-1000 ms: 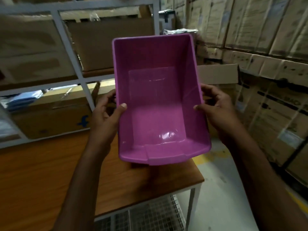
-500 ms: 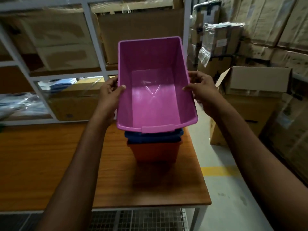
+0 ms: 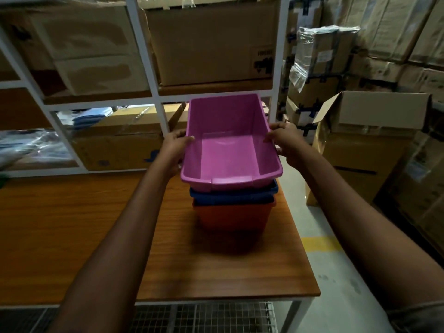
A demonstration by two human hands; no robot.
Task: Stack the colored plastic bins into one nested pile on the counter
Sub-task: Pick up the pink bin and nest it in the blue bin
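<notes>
Pink bin came down a long way in the last second. You had it raised and tipped toward you, then hovering over the stack, and at this moment it sat lowered into the blue bin, its front lip just above the blue rim. The blue bin was itself nested in the orange bin, which stood on the bench near its right end. Your left grip pinched the pink bin's left wall, thumb hooked over the rim on the inside and fingers curled outside; your right grip held the right wall the same way. Neither had let go.

By my reading, the nesting of this bin was all but done: three colours sat in one pile, roughly square to each other. Whether the pink one had bottomed out fully I couldn't tell, since its lower walls were hidden inside the blue. A light downward press before release would likely settle it. The pile stood close to the bench's right edge, so a sideways nudge on letting go was the thing to watch. No other loose bin showed in view — only cardboard boxes on the white rack behind.
</notes>
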